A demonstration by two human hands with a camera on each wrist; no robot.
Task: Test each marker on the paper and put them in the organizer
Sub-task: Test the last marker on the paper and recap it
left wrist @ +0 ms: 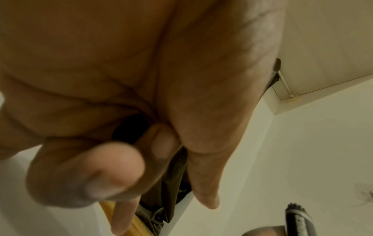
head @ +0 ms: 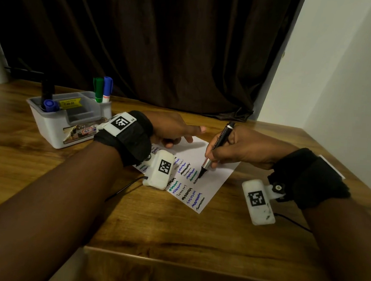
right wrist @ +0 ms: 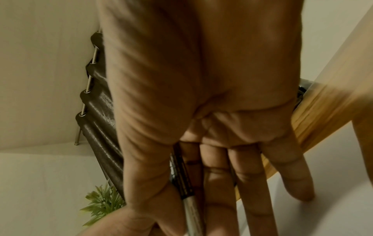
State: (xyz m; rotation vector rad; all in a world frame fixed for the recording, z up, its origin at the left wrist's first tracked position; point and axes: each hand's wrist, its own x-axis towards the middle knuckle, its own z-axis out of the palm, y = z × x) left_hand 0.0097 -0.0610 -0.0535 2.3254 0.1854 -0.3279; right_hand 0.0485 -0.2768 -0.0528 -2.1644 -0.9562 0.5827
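A black marker meets the test sheet, tip down among the squiggles.

The right hand [head: 241, 148] pinches the black marker [head: 217, 149] near its nib; light, stiff and smooth, it is probably best held low on the barrel. The left hand [head: 172, 128], fingers curled round a dark object, likely the cap, rests on the paper [head: 217, 177]. Beyond the left hand, the grey organizer [head: 69, 119] holds markers; open table lies between, the edge well right.

Right hand [head: 241, 147] in writing grip, left hand [head: 172, 128] half-curled.
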